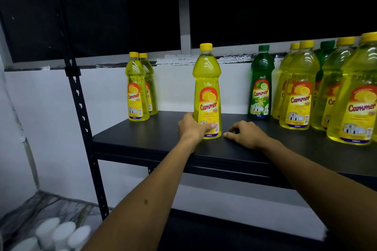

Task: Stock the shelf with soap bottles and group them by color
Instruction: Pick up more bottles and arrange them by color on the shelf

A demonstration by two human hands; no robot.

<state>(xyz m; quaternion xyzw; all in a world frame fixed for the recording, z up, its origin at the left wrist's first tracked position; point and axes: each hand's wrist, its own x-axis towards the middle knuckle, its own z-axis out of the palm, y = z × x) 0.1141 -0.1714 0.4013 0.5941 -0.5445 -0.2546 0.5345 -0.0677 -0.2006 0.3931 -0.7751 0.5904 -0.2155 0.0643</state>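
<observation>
1. The left hand (pixel 192 128) wraps low around a tall clear plastic bottle of yellow lemon soap with a yellow cap (pixel 207 91). The thumb lies across the front of the label and the fingers go round the back.
2. The right hand (pixel 245 134) holds nothing. Its fingers are loosely bent and rest on the black metal shelf (pixel 142 140), just beside the bottle.
3. The bottle stands upright near the front middle of the shelf, apart from the others.
4. It looks full, so I think it is heavy. The plastic is smooth and may slip or squash a bit.
5. It is tall and thin, so it could tip. Holding it low or at the middle seems safest.
6. Two more yellow bottles (pixel 137 89) stand at the back left.
7. A green lime bottle (pixel 261 85) stands near a mixed bunch of yellow and green bottles (pixel 326 91) on the right.
</observation>
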